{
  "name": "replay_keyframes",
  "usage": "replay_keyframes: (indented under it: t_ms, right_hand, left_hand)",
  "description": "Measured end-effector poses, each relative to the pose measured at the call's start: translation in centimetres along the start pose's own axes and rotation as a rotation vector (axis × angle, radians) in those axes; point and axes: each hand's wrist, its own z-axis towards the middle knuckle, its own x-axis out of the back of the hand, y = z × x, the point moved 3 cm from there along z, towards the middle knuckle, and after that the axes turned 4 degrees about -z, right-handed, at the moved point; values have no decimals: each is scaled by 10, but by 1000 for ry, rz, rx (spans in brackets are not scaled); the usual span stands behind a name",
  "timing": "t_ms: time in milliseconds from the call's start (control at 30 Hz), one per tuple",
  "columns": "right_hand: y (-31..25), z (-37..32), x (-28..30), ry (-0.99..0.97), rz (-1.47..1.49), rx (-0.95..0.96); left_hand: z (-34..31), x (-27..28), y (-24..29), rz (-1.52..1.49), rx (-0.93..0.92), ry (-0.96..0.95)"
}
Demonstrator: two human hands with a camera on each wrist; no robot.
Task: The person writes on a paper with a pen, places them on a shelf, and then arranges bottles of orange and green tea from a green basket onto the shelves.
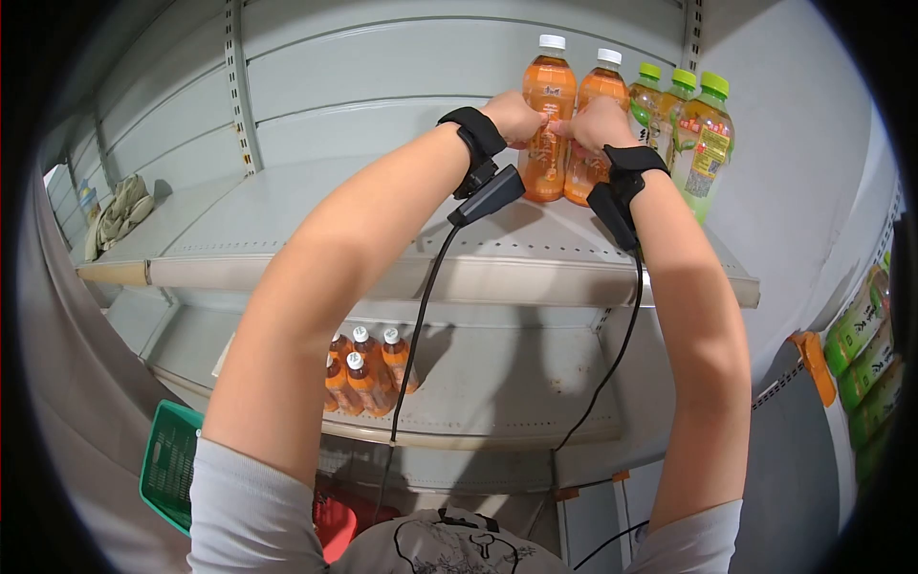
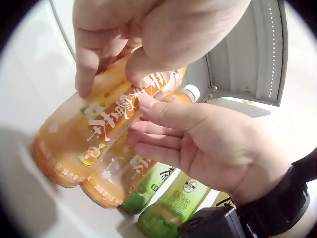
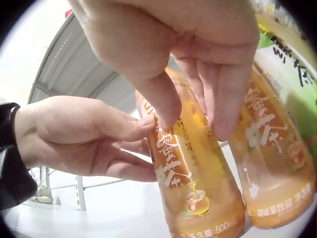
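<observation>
An orange tea bottle [image 1: 546, 172] with a white cap stands on the upper shelf, and both hands hold it. My left hand [image 1: 513, 118] grips its left side, thumb across the front label and fingers around the side. My right hand [image 1: 602, 124] holds the other side, its thumb on the label and its fingers reaching into the gap beside a second orange tea bottle [image 3: 272, 173]. That second bottle stands close on the right, with the right hand overlapping it in the head view.
Several green-capped tea bottles [image 1: 710, 134] stand at the right by the wall. Small orange bottles [image 1: 368, 383] are grouped on the lower shelf. A crumpled cloth [image 1: 121, 215] lies at the upper shelf's far left. A green basket [image 1: 164, 469] is below left. Black cables [image 1: 418, 330] hang from both wrists.
</observation>
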Motion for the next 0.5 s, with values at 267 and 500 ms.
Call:
replay_keyframes:
  t_ms: [267, 500]
  right_hand:
    - [-3, -6, 4, -79, 71, 64]
    - [-48, -46, 57, -150, 394, 116]
  left_hand:
    - [-19, 3, 9, -10, -18, 80]
    - [-80, 32, 68, 183, -131, 158]
